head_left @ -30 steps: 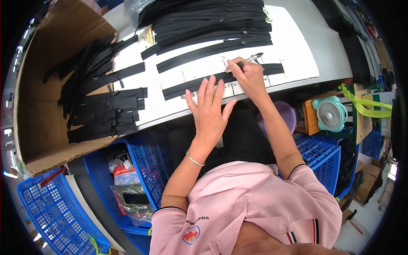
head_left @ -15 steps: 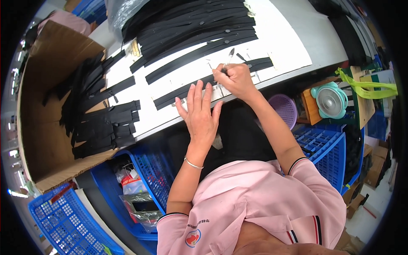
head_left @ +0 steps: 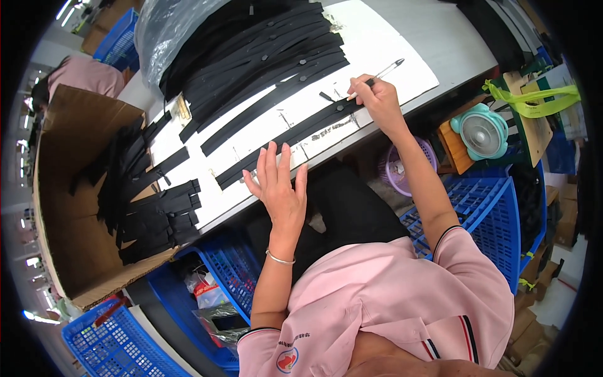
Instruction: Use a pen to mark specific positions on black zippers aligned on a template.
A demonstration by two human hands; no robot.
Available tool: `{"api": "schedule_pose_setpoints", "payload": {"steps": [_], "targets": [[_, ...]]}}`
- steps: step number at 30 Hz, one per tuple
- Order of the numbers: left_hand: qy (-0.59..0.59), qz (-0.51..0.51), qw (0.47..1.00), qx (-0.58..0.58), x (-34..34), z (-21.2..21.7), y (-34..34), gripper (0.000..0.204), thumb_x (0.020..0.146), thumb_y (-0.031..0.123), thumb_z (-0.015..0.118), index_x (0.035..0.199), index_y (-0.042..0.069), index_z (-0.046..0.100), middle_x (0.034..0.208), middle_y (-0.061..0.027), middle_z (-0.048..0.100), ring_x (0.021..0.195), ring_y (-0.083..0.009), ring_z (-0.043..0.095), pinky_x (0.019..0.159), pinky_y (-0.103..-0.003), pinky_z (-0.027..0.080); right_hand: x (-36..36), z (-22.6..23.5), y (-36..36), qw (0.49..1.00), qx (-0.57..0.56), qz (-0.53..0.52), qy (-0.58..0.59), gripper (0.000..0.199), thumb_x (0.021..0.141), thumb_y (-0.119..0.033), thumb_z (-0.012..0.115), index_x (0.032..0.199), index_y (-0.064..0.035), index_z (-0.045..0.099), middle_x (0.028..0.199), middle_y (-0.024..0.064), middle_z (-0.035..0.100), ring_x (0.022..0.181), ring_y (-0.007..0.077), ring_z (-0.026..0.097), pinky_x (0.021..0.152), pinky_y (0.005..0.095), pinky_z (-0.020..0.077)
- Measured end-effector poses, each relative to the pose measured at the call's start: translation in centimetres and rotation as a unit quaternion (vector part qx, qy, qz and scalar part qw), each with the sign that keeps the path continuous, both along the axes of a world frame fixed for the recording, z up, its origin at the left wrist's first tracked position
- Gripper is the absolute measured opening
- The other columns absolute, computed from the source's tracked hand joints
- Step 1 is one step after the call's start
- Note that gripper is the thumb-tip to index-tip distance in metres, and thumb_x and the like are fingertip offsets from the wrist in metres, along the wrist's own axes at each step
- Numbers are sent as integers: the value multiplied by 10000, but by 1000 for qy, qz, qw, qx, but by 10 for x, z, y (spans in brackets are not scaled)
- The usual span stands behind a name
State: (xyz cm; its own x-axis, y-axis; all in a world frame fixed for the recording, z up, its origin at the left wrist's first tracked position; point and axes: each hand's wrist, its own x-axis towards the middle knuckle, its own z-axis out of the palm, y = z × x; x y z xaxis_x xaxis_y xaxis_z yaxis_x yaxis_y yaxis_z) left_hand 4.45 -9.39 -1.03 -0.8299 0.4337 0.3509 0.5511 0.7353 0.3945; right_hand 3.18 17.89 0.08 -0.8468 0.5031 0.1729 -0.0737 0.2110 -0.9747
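Right hand [head_left: 379, 105] pinches a pen [head_left: 386, 71]; left hand [head_left: 281, 200], spread and empty, rests at the strip [head_left: 314, 124], which might slip if nudged.

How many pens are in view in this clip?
1: a clear pen, held in the right hand above the white work surface. Others may be hidden under the black strips or inside the cardboard box.
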Motion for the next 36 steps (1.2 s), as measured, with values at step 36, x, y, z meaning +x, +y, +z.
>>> {"api": "schedule_pose_setpoints", "payload": {"steps": [36], "targets": [[7,-93,983,161,-48,7,119,155,818,131,786,968,90,783,1116,-60,674,1075,-257,589,987,-398,407,8,-12,3,990,133,49,1,253,960,-119,678,786,64,685,690,54,695,624,63,620,553,252,461]]}}
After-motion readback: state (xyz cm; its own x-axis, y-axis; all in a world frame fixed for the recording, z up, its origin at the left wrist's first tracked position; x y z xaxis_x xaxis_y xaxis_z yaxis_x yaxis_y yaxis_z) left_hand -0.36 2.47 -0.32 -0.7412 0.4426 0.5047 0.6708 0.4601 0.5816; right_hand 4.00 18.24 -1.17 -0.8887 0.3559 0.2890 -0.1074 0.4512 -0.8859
